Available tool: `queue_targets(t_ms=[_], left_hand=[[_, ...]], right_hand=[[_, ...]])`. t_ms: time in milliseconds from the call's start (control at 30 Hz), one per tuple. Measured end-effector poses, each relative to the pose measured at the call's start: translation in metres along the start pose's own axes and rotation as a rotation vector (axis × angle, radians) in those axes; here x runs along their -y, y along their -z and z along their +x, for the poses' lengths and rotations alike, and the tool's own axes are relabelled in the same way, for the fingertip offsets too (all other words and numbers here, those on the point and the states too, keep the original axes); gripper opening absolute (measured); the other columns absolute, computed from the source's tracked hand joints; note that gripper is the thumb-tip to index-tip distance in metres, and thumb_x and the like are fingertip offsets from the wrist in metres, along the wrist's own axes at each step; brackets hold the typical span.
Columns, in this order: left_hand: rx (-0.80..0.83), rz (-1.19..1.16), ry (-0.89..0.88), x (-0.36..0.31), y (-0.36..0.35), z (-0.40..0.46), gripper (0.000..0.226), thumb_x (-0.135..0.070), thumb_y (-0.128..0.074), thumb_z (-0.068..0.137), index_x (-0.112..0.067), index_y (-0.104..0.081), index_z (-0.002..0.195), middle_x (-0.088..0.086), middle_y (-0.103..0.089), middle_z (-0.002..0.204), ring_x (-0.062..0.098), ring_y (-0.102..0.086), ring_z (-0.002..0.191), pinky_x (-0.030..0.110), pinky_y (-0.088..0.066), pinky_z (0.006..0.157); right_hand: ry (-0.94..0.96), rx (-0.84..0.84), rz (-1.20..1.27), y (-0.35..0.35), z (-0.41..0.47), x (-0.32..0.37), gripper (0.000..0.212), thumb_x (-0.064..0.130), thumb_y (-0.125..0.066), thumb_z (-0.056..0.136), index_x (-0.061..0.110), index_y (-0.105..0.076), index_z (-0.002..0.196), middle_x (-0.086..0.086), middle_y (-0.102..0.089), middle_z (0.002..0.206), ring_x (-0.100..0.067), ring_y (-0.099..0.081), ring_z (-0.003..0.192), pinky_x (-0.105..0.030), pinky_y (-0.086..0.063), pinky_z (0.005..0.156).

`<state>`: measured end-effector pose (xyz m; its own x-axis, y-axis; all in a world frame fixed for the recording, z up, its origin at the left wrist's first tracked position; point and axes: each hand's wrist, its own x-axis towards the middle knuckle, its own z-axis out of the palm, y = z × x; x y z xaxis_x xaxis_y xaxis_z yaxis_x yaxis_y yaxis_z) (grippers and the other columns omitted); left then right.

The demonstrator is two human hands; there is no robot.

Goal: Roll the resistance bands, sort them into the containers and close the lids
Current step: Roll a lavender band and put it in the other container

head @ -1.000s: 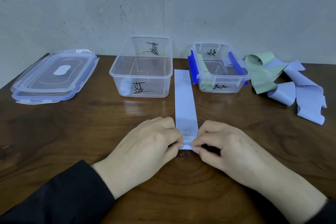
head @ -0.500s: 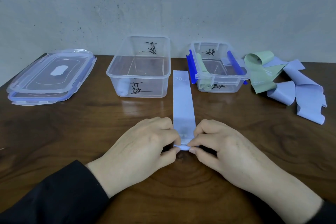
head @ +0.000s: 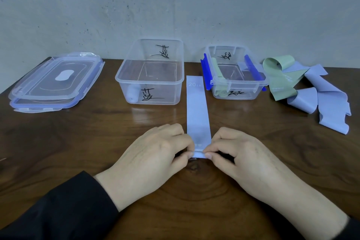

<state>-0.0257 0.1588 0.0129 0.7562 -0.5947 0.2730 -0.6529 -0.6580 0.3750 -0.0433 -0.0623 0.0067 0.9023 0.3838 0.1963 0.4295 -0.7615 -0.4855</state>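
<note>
Both hands pinch the near end of a pale blue resistance band that lies flat on the brown desk, running away between the two containers; the left hand and right hand each curl thumb and fingers round its small rolled edge, one at either side. The larger clear container holds a pale roll at its left; the smaller container, with blue clips, holds a green roll; loose green and blue bands lie heaped at the right, and two stacked lids rest at the far left.
</note>
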Motion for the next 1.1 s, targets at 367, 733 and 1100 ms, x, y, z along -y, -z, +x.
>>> queue_targets(t_ms=[367,733,1100], left_hand=[[0.005,0.093,-0.032,0.008,-0.005,0.004,0.017,-0.046,-0.06,0.084,-0.032,-0.061,0.093,-0.018,-0.047,0.083,0.007,-0.05,0.075,0.03,-0.05,0.068],[0.009,0.115,-0.043,0.01,-0.009,0.004,0.018,-0.043,-0.045,0.094,-0.032,-0.06,0.09,-0.018,-0.044,0.082,0.007,-0.045,0.075,0.031,-0.046,0.069],[0.009,0.076,0.019,0.01,-0.006,0.003,0.025,-0.038,-0.042,0.09,-0.033,-0.062,0.103,-0.018,-0.051,0.092,0.006,-0.05,0.085,0.03,-0.046,0.077]], right_hand=[[0.024,-0.003,-0.061,-0.002,0.001,-0.004,0.019,0.041,-0.061,0.091,0.034,-0.073,0.103,0.021,-0.054,0.095,-0.003,-0.054,0.094,-0.023,-0.05,0.077],[0.002,-0.002,0.007,-0.002,0.0,-0.004,0.007,0.033,-0.069,0.089,0.034,-0.07,0.096,0.022,-0.054,0.087,-0.007,-0.056,0.09,-0.015,-0.045,0.073],[-0.055,0.002,0.001,-0.003,0.002,-0.003,0.013,0.038,-0.065,0.091,0.036,-0.071,0.102,0.022,-0.055,0.098,-0.003,-0.053,0.099,-0.017,-0.045,0.079]])
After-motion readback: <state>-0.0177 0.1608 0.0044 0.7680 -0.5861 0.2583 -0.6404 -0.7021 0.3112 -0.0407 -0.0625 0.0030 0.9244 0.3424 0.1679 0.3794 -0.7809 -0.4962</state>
